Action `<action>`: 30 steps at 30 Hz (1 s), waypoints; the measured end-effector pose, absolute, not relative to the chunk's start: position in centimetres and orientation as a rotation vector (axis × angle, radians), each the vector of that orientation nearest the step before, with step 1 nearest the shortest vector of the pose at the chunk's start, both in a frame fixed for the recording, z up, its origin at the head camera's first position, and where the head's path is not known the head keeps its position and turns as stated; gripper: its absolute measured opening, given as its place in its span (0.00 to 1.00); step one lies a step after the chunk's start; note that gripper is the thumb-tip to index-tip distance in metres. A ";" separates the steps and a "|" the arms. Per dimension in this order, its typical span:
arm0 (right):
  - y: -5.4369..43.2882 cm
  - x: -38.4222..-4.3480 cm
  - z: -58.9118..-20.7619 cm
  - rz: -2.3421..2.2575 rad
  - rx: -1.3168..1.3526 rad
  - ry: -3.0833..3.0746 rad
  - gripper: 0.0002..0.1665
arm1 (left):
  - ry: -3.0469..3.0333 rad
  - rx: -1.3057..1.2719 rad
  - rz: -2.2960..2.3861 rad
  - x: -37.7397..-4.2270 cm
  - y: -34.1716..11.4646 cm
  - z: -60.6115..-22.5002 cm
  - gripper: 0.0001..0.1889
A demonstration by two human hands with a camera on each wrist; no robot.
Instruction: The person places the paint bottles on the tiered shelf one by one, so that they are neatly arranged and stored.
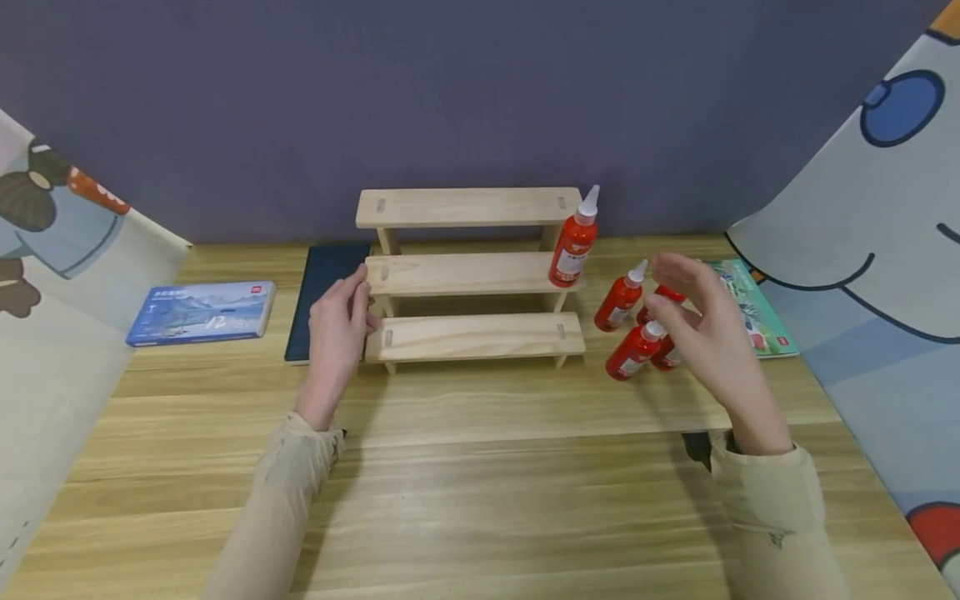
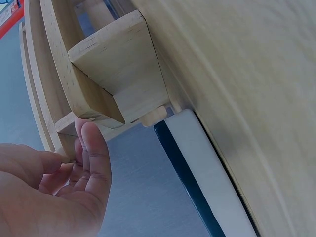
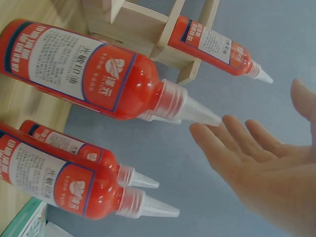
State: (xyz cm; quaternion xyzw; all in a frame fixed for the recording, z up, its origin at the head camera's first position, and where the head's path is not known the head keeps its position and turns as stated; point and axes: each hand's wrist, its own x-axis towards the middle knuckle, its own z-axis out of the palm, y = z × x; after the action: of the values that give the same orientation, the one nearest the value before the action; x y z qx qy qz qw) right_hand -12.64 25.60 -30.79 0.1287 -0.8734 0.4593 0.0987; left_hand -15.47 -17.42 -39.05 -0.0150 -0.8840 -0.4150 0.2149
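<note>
A three-tier wooden step shelf (image 1: 468,337) stands at the back of the table. My left hand (image 1: 337,325) is at its left end; in the left wrist view, the thumb and fingers (image 2: 96,163) pinch the end of a tier. One red squeeze bottle (image 1: 573,250) with a white pointed nozzle stands upright at the right end of the middle tier. Several matching red bottles (image 1: 619,302) stand on the table to the shelf's right. Over them hovers my right hand (image 1: 708,329), its fingers apart and holding nothing; it partly hides the rear bottles.
A dark blue book (image 1: 300,312) lies beside the shelf's left end, partly behind my left hand. Further left is a blue box (image 1: 202,312) with a mountain picture. A green illustrated book (image 1: 757,312) lies behind the bottles at right. A dark wall (image 1: 465,100) rises behind.
</note>
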 end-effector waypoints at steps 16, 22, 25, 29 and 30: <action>27.1 -11.8 -32.1 1.357 0.374 -2.640 0.40 | -2.435 -0.058 -1.159 -15.4 -17.4 -39.0 0.21; 27.2 -11.7 -32.4 1.372 0.345 -2.692 0.41 | -2.442 -0.055 -1.153 -15.5 -17.4 -39.0 0.21; 27.4 -11.7 -32.7 1.377 0.343 -2.703 0.41 | -2.444 -0.054 -1.148 -15.6 -17.4 -39.0 0.21; 27.8 -11.6 -33.3 1.354 0.322 -2.719 0.41 | -2.447 -0.054 -1.138 -15.5 -17.4 -39.1 0.21; 27.8 -11.6 -33.5 1.350 0.317 -2.724 0.41 | -2.449 -0.055 -1.136 -15.5 -17.4 -39.1 0.21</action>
State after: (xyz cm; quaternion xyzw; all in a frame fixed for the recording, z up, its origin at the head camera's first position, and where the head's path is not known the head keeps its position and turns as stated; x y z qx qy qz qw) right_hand -11.59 27.83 -33.46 0.1035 -0.8904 0.4413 0.0422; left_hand -15.54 -17.44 -39.06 -0.0198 -0.8850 -0.4104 0.2190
